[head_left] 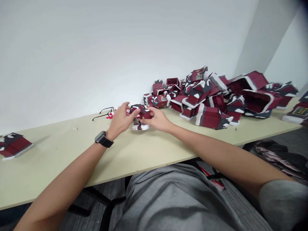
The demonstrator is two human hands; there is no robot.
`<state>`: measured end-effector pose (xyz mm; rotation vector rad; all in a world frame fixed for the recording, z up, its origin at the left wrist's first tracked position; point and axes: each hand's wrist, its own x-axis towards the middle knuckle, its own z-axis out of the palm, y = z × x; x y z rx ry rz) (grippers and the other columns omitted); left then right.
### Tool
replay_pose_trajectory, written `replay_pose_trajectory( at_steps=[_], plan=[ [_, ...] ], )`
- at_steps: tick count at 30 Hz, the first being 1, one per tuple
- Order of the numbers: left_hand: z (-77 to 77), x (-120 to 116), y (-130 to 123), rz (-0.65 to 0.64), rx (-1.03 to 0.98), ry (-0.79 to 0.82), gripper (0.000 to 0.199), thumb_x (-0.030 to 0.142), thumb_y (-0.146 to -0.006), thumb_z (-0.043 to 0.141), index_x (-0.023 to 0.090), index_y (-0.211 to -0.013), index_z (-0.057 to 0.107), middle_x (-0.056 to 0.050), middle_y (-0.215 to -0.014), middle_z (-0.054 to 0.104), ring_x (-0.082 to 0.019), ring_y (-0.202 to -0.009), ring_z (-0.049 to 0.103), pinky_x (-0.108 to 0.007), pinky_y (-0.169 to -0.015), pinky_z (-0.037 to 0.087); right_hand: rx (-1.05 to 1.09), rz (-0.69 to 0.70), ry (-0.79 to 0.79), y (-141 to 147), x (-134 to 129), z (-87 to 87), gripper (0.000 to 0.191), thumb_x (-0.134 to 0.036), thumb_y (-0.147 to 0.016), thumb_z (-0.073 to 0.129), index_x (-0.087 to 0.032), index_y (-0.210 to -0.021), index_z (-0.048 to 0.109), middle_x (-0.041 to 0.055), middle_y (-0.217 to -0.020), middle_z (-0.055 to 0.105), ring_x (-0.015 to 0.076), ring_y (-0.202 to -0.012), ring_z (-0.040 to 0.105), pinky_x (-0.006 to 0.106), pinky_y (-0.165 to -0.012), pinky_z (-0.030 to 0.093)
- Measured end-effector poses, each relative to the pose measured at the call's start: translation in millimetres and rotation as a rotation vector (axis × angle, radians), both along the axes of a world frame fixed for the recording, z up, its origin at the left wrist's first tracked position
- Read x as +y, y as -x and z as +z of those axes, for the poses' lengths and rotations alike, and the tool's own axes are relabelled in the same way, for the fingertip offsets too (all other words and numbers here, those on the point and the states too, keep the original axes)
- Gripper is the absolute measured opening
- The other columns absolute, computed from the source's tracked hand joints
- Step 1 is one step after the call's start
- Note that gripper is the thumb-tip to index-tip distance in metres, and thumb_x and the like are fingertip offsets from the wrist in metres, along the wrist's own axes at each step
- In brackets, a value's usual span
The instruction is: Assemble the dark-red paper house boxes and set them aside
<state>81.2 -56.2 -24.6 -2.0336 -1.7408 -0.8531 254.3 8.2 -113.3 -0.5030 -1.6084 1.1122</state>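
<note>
Small red house (pixel 141 115): is held between left hand (pixel 122 118) and right hand (pixel 158 119). Similar houses (pixel 209 118): lie heaped beyond right hand. Eyeglasses (pixel 106 109): lie beside left hand.

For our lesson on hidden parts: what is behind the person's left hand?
Behind the left hand, two thin black spectacle arms and parts of a red-and-white object show. The hand covers the rest, hiding the object's full shape.

The pale table (pixel 69 144) bears piled red model houses (pixel 209 117) and eyeglasses (pixel 102 115).
</note>
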Motion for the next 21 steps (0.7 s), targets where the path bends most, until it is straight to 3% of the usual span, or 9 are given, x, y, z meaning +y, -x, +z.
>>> replay_pose_trajectory(
  at_steps=[2,4,7,10,16,21],
  plan=[
    [3.3,-2,-3,0.057,-0.082,0.166,0.069,0.074,-0.09,0.059,0.016,-0.127,0.068,-0.01,-0.107,0.074,-0.02,-0.089,0.067,-0.033,-0.079,0.05,-0.078,-0.055,-0.113,0,-2,-2.5,0.054,-0.033,-0.076,0.086,-0.014,-0.123,0.067,0.0066,-0.106,0.075,0.0157,-0.093,0.07,0.025,-0.082,0.054],
    [9.7,-5,-3,0.039,-0.171,0.252,0.063,0.07,-0.088,0.063,0.017,-0.122,0.068,-0.008,-0.102,0.074,-0.018,-0.082,0.067,-0.03,-0.073,0.05,-0.088,-0.013,-0.144,-2,-4,-2.4,0.055,-0.038,-0.081,0.083,-0.015,-0.128,0.065,0.0071,-0.111,0.075,0.016,-0.098,0.071,0.025,-0.086,0.054],
    [23.0,-18,8,-0.036,-0.236,0.294,0.062,0.063,-0.084,0.069,0.019,-0.128,0.067,-0.009,-0.114,0.075,-0.018,-0.09,0.07,-0.028,-0.077,0.054,-0.027,0.062,-0.095,-5,-4,0.3,0.046,-0.04,-0.092,0.07,-0.017,-0.131,0.062,0.0067,-0.115,0.074,0.0144,-0.105,0.071,0.024,-0.088,0.054],
    [32.9,-44,31,-0.013,-0.136,0.317,0.071,0.063,-0.081,0.07,0.021,-0.139,0.066,-0.009,-0.124,0.074,-0.021,-0.098,0.072,-0.031,-0.084,0.058,-0.027,0.043,-0.053,-7,-3,2.1,0.038,-0.043,-0.097,0.063,-0.018,-0.126,0.061,0.0058,-0.108,0.075,0.013,-0.097,0.07,0.021,-0.079,0.054],
    [45.8,-116,114,0.337,-0.057,0.35,0.094,0.068,-0.075,0.061,0.025,-0.158,0.052,-0.009,-0.146,0.065,-0.028,-0.112,0.073,-0.038,-0.098,0.061,-0.025,0.073,0.01,-7,-6,2.6,0.032,-0.04,-0.095,0.062,-0.018,-0.118,0.06,0.0046,-0.102,0.074,0.0102,-0.083,0.066,0.016,-0.063,0.05],
    [70.4,-171,183,0.622,0.01,0.173,0.083,0.055,-0.087,0.048,0.03,-0.165,0.04,-0.002,-0.165,0.047,-0.03,-0.142,0.057,-0.044,-0.119,0.05,-0.034,0.053,0.053,-7,-9,3.8,0.033,-0.038,-0.094,0.061,-0.016,-0.119,0.063,0.0087,-0.103,0.075,0.0122,-0.086,0.066,0.016,-0.06,0.053]
  ],
)
